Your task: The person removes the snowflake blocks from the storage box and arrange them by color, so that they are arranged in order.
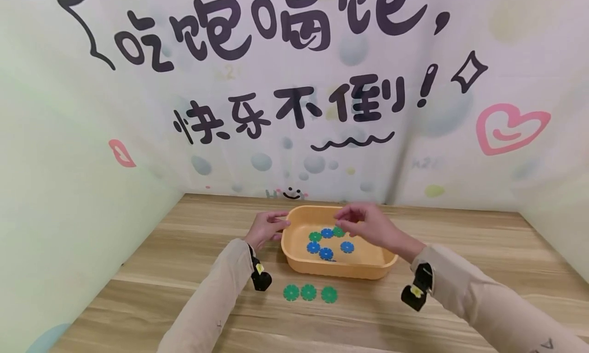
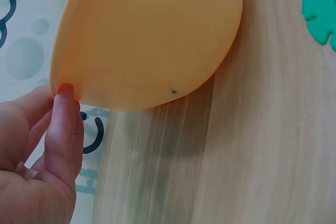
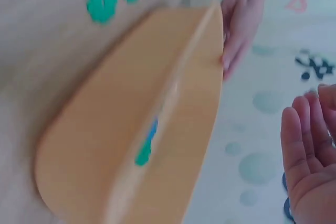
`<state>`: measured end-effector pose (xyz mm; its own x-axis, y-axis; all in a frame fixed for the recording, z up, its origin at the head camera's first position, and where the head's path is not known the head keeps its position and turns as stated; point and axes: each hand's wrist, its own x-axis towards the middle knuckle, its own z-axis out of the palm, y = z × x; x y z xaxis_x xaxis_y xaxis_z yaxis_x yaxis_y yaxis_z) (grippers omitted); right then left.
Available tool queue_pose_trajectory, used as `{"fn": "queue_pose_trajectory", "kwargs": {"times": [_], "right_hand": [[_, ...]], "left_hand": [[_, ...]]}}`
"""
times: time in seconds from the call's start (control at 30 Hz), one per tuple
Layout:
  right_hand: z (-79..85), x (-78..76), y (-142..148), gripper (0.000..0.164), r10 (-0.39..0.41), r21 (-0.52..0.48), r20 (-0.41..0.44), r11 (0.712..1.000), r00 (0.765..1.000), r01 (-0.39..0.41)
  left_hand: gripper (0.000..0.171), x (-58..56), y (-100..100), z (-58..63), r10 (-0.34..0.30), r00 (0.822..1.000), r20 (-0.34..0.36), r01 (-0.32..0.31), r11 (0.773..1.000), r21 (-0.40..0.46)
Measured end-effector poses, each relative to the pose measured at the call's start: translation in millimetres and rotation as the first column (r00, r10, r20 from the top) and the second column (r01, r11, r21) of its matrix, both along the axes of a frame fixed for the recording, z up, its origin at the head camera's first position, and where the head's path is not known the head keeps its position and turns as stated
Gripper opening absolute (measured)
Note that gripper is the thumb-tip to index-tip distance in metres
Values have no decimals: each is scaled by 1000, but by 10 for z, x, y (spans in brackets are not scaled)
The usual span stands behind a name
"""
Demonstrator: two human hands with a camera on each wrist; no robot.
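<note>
An orange plastic tub [image 1: 340,270] stands on the table, holding several blue snowflake discs [image 1: 347,247] and green snowflake discs [image 1: 315,236]. My left hand [image 1: 266,227] holds the tub's left end, thumb and fingers at the rim; the left wrist view shows this left hand [image 2: 44,156] pinching the edge. Above the tub's far right part hovers my right hand [image 1: 368,225], its fingers loosely bent. In the right wrist view, thumb and index fingertip of the right hand [image 3: 312,156] come close together, and no disc shows between them.
Three green snowflake discs [image 1: 309,292] lie in a row on the wooden table [image 1: 152,271], in front of the tub. Behind the table hangs a printed white cloth [image 1: 294,163] with large black characters. A strapped black device sits on each wrist.
</note>
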<state>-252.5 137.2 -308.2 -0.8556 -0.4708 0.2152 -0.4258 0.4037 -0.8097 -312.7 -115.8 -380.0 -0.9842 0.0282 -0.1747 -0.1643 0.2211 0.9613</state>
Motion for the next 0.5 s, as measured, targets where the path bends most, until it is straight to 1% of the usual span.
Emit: {"fn": "queue_pose_trajectory", "kwargs": {"times": [0.1,0.23,0.4,0.5], "right_hand": [[-9,-183,17,16,-27,16,19,1000,999,26],[-74,-382,39,16,-73,24,39,997,997,72],[-208,-546,56,19,-98,63,60,994,993,94],[-314,-622,56,23,-96,111,100,990,990,85]], "left_hand": [[35,-6,-3,-15,-4,1000,-3,4,1000,0],[35,-7,-5,-24,-9,1000,-14,9,1000,0],[35,-2,-3,-11,-7,1000,-17,7,1000,0],[35,2,-3,-4,-4,1000,-15,4,1000,4]]}}
